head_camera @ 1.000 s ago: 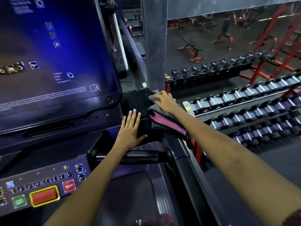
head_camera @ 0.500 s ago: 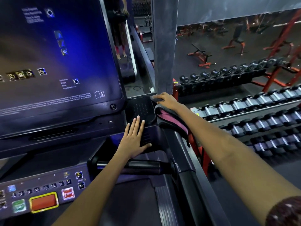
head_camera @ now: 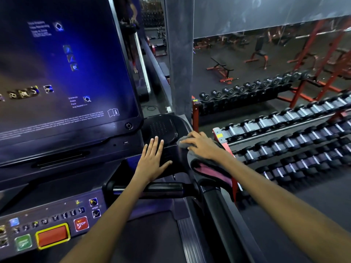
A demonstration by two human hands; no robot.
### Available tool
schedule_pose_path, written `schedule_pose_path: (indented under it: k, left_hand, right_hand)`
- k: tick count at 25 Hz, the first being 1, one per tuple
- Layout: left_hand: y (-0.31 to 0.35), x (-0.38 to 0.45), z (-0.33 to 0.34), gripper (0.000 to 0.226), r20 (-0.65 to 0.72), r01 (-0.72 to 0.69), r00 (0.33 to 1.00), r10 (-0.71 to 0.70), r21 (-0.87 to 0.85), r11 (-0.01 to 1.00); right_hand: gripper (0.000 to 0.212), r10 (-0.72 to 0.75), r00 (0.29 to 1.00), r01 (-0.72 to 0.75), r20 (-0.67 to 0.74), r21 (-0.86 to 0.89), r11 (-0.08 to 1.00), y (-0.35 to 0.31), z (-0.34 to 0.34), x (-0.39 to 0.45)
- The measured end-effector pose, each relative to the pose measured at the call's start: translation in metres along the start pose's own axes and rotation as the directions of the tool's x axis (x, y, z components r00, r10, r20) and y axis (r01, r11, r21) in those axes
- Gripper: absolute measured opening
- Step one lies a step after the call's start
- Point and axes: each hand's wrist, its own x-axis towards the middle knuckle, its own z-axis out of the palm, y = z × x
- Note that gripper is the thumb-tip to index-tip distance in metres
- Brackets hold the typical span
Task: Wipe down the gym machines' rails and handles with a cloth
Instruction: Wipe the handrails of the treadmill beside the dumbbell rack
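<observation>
The right hand (head_camera: 203,144) presses a grey and pink cloth (head_camera: 207,166) onto the right corner of the treadmill console (head_camera: 161,128), fingers mostly flat, maybe a little bent. The cloth hangs down over the side rail (head_camera: 224,215). The left hand (head_camera: 153,160) lies flat and open on the console, holding nothing. Dumbbell racks (head_camera: 284,130) stand to the right.

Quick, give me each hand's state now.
Left hand: open, flat on the black console corner.
Right hand: pressing the grey and pink cloth.
</observation>
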Motion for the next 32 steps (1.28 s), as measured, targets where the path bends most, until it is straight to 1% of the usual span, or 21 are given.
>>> schedule_pose_path:
  k: [2, 5, 6, 8, 10, 14, 18, 20, 22, 24, 26, 29, 32]
  left_hand:
    - [0.000, 0.000, 0.001, 0.107, -0.007, 0.001, 1.000, -0.002, -0.028, 1.000]
    - [0.002, 0.000, 0.000, 0.101, -0.009, 0.013, 1.000, -0.013, -0.053, 0.999]
    - [0.002, 0.000, 0.000, 0.101, -0.008, 0.012, 1.000, -0.012, -0.051, 0.999]
    - [0.002, 0.000, 0.000, 0.108, -0.018, 0.003, 1.000, -0.004, -0.049, 0.999]
    - [0.000, 0.001, 0.003, 0.111, -0.035, 0.003, 0.999, -0.005, -0.071, 0.997]
    - [0.000, 0.003, 0.005, 0.103, -0.054, -0.009, 0.999, 0.005, -0.072, 0.997]
    - [-0.001, 0.003, 0.006, 0.088, -0.064, 0.010, 0.998, -0.012, -0.044, 0.999]
    - [-0.001, 0.003, 0.005, 0.086, -0.055, 0.030, 0.998, -0.030, -0.014, 0.999]
    - [0.001, 0.003, 0.003, 0.083, -0.055, 0.035, 0.998, -0.034, 0.013, 0.999]
    - [0.001, 0.004, 0.004, 0.082, -0.059, 0.033, 0.998, -0.031, 0.029, 0.999]
    - [0.001, 0.005, 0.004, 0.083, -0.065, 0.034, 0.997, -0.031, 0.038, 0.999]
    - [0.000, 0.004, 0.006, 0.085, -0.075, 0.022, 0.997, -0.018, 0.049, 0.999]
    - [0.000, 0.004, 0.005, 0.086, -0.035, 0.040, 0.999, -0.039, 0.047, 0.998]
  right_hand:
    - [0.040, 0.028, 0.998, -0.024, -0.049, 0.073, 0.997, 0.001, 0.005, 0.006]
    - [0.039, 0.127, 0.982, -0.097, -0.137, 0.212, 0.972, 0.006, 0.008, 0.028]
    - [0.038, 0.150, 0.978, -0.113, -0.148, 0.228, 0.967, 0.007, 0.007, 0.037]
    - [0.037, 0.156, 0.977, -0.124, -0.149, 0.200, 0.972, 0.007, 0.004, 0.054]
    - [0.038, 0.146, 0.979, -0.121, -0.141, 0.170, 0.978, 0.006, -0.001, 0.072]
    - [0.040, 0.119, 0.988, -0.104, -0.095, 0.152, 0.983, 0.014, -0.013, 0.103]
    - [0.039, 0.035, 0.999, -0.036, 0.006, 0.201, 0.979, 0.030, -0.017, 0.139]
    - [0.039, -0.017, 0.999, 0.006, 0.042, 0.259, 0.966, 0.038, -0.017, 0.154]
    - [0.037, -0.057, 0.997, 0.035, 0.057, 0.334, 0.942, 0.041, -0.018, 0.165]
    - [0.036, -0.065, 0.997, 0.049, 0.036, 0.348, 0.936, 0.036, -0.017, 0.176]
    - [0.036, -0.042, 0.999, 0.035, 0.021, 0.272, 0.962, 0.024, -0.016, 0.186]
    - [0.036, -0.014, 0.999, 0.012, 0.031, 0.054, 0.998, 0.000, -0.018, 0.193]
    - [0.037, -0.120, 0.993, 0.122, 0.022, -0.148, 0.981, -0.028, -0.014, 0.194]
